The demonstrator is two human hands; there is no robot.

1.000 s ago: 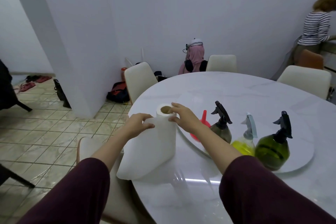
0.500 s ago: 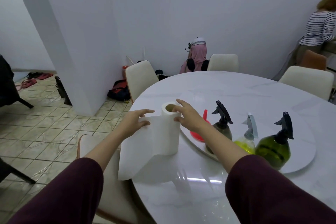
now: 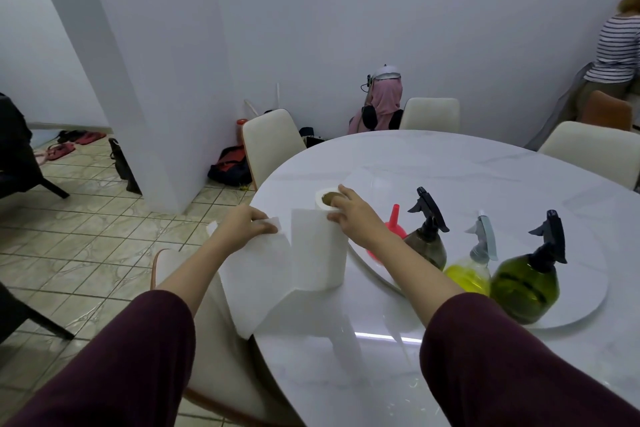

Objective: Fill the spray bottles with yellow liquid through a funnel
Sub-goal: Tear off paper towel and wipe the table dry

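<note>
A white paper towel roll [image 3: 320, 253] stands upright near the table's left edge. My right hand [image 3: 351, 215] holds its top, fingers over the cardboard core. My left hand [image 3: 244, 224] pinches the loose sheet [image 3: 254, 284] pulled out to the left. On the white turntable [image 3: 585, 291] stand three spray bottles: a dark brown one [image 3: 427, 246], a clear one with yellow liquid [image 3: 471, 274] and a green one [image 3: 526, 284]. A red funnel [image 3: 393, 229] lies upside down behind my right wrist.
The round white marble table [image 3: 450, 156] has cream chairs around it, one [image 3: 270, 146] at the far left and one below me. A white pillar [image 3: 145, 80] stands left. Bags lie on the tiled floor. A person in a striped shirt [image 3: 616, 45] stands at the far right.
My left hand has pulled the sheet further left, off the roll, and now pinches its top edge. The roll has been set more upright under my right hand.
</note>
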